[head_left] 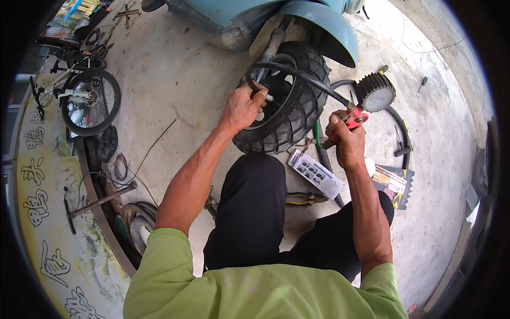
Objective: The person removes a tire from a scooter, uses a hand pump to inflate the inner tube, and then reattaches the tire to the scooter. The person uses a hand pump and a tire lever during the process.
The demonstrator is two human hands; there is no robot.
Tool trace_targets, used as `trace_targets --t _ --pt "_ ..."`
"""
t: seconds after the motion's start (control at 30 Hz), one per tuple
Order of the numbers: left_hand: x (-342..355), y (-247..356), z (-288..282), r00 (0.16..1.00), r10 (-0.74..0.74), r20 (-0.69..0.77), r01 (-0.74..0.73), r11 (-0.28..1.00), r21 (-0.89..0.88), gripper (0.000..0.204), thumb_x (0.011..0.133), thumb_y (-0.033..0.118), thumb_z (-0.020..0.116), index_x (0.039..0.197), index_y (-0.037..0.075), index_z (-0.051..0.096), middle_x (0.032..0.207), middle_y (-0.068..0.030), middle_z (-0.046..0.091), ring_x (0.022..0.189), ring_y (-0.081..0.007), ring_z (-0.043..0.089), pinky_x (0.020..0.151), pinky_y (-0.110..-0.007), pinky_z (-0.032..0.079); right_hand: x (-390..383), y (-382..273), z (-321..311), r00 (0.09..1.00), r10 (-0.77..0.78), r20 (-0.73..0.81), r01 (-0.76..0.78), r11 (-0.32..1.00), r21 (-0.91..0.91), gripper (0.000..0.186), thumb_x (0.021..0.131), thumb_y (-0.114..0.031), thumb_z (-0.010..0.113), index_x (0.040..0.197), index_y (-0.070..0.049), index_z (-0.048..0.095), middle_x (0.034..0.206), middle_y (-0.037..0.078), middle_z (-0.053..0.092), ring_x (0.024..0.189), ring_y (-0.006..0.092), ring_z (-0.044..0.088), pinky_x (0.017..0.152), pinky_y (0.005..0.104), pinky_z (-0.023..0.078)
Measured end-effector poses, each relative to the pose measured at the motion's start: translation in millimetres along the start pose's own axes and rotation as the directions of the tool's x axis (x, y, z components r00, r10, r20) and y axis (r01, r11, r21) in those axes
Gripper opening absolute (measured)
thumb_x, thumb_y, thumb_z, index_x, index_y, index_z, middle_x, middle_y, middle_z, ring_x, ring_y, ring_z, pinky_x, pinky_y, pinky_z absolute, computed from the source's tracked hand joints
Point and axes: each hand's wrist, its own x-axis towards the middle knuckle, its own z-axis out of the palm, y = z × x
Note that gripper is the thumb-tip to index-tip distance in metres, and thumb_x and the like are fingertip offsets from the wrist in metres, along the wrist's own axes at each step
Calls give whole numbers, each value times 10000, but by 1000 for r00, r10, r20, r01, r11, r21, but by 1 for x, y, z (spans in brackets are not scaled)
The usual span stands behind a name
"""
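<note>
My left hand [243,108] is closed around the end of a black air hose [303,74], beside the wheel's rim. A short metal tip pokes out past the fingers; I cannot tell whether it touches a valve. The chunky black tyre [305,106] stands upright on the floor under a light blue mudguard [324,26]. My right hand [348,141] grips the red tyre inflator [355,120] to the right of the tyre. A round pressure gauge [378,100] with a ribbed black casing is attached to it, and the hose arches from it to my left hand.
Near my knees lie a printed box [317,174], pliers [305,199] and a dark card sheet [396,186]. A hammer [402,149] and screwdriver [423,84] lie at right. At left are a bicycle [91,103], a T-shaped metal bar [101,200] and loose wire.
</note>
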Motion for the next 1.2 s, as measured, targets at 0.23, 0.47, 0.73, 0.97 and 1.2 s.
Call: trace_targets --t 0.23,0.47,0.73,0.97,1.2 --pt "15 0 -1 981 -183 66 181 983 39 304 1018 275 604 1071 -10 694 774 -85 708 643 -158 675 630 -334 531 -3 -3 4 998 18 67 -24 996 91 389 915 -172 822 1216 12 657 1014 113 736 797 113 611 681 263 451" --pt "32 -5 8 948 -281 150 283 959 9 322 1029 286 608 1023 -25 693 810 -77 703 642 -147 654 630 -334 524 11 35 -7 992 118 32 -122 971 204 326 957 -203 788 1191 -22 649 1018 98 717 784 115 589 689 281 466" --pt "44 3 13 947 -269 173 244 958 153 339 1021 281 628 996 -53 682 800 -108 719 655 -187 690 645 -360 545 17 42 -3 977 210 -26 -179 885 429 298 946 -255 810 1119 -84 637 991 72 712 758 137 621 680 318 517" --pt "42 1 14 941 -289 174 263 951 162 362 1021 306 632 998 -52 678 821 -122 741 653 -205 704 644 -372 556 18 54 -1 974 226 15 -203 842 500 275 949 -246 811 1100 -91 642 969 32 697 759 139 617 679 327 514" --pt "33 -28 27 974 -228 -7 225 956 188 432 1019 382 626 978 -44 679 792 -135 734 664 -245 713 659 -393 553 15 53 20 965 262 2 -220 807 548 240 957 -209 798 1089 -104 629 930 5 647 761 151 605 677 339 494"
